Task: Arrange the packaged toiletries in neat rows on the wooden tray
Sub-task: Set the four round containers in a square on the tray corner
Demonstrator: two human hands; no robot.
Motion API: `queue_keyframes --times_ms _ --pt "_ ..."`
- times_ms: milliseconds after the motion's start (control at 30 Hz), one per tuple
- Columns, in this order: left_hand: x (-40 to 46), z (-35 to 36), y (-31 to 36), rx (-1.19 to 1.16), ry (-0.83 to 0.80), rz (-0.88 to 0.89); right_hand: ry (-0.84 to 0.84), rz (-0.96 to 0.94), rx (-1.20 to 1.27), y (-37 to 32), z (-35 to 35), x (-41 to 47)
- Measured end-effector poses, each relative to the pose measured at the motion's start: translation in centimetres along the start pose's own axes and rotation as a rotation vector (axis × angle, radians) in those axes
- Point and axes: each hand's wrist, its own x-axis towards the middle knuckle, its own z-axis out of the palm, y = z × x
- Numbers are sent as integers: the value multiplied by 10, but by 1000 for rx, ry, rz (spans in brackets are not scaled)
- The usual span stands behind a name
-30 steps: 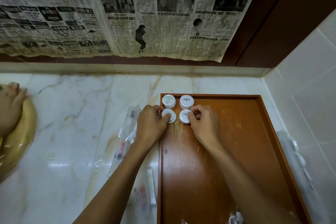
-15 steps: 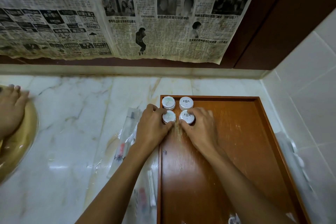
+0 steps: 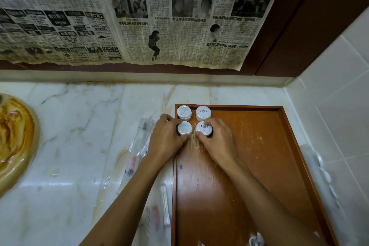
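Four small round white tubs sit in a tight two-by-two block in the wooden tray's (image 3: 279,166) corner at eleven o'clock. The tray is a long rectangle of glossy orange-brown wood with a raised lip and a scuffed, streaky floor. The far left tub (image 3: 184,112) and the near left tub (image 3: 184,128) carry pale greenish labels; the far right tub (image 3: 203,113) and the near right tub (image 3: 203,129) show a dark crest. All look smooth and shrink-wrapped, each pair just touching front to back.

The left hand (image 3: 166,140) curls round the near left tub, thumb at its near edge and fingers on its outer side. The right hand (image 3: 217,142) grips the near right tub the same way, thumb at six o'clock of the lid and fingers wrapped over its right side.

At nine o'clock from the tray, flat clear plastic sachets (image 3: 137,156) lie crinkled on the counter (image 3: 79,146), with more clear packets (image 3: 159,211) at seven o'clock; their contents are blurred. The counter is polished white marble with tan veins. A round, glossy amber basin (image 3: 14,142) sits at the far left edge. Behind, yellowed newspaper (image 3: 139,16) with a ragged lower edge covers a dark red-brown panel, and pale square tiles (image 3: 339,96) line the right wall. Something in clear wrap (image 3: 319,170) lies blurred between tray and tiles.
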Motion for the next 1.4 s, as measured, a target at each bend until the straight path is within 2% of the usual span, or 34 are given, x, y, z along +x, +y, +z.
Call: queue_keyframes --times_ms 400,867,1033,1167,1400 --pt "0 3 -3 -15 -5 -14 -37 -16 -28 2 -1 1" --pt "-8 18 -5 -29 68 -33 -65 -11 -38 -2 -4 3" --pt "-27 15 -12 -65 124 0 -98 66 92 5 -14 -6" --pt "-60 15 -17 54 125 53 -163 161 -72 14 -26 -37" --pt "-130 22 -8 244 194 236 -298 -34 -258 19 -50 -114"
